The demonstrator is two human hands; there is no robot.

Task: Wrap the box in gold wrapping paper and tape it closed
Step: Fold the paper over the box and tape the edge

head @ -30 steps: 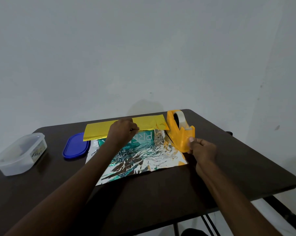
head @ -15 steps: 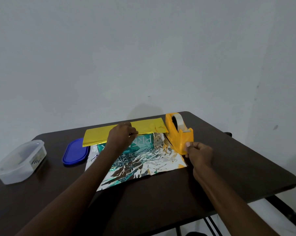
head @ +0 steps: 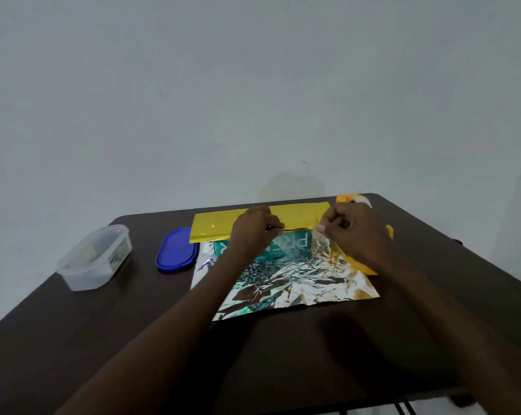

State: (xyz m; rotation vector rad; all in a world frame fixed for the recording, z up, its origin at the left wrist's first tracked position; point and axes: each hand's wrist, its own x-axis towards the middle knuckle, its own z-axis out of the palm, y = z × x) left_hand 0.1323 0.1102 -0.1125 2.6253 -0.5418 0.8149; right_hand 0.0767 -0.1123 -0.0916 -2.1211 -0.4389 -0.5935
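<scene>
A plain grey wall stands behind a dark brown table (head: pixel 73 354) that fills the lower half of the view. At the far left of it sits a clear plastic container (head: pixel 95 257), open-topped, with a small printed label on its near end too blurred to read. Just right of that, apart from it, lies a blue lid (head: pixel 177 250), flat on the wood.

Next comes the gold wrapping paper (head: pixel 220 227), its silver, crinkled inner side spread toward me and a gold flap folded over the top of the box (head: pixel 286 247). The box is teal and lies with its long axis running left to right across the table; on its near face white letters read upside down and mirrored, "PRE", the rest hidden.

The left hand (head: pixel 254 232) rests on the gold flap at the box's top edge, fingers curled down, pinching the paper there. The right hand (head: pixel 352 232) is just beside it, over the box's right end, fingers curled with thumb and forefinger pressed together; whether a strip of tape is between them I cannot tell. Behind that hand, at the table's far right, peeks an orange tape dispenser (head: pixel 350 199) with its roll.
</scene>
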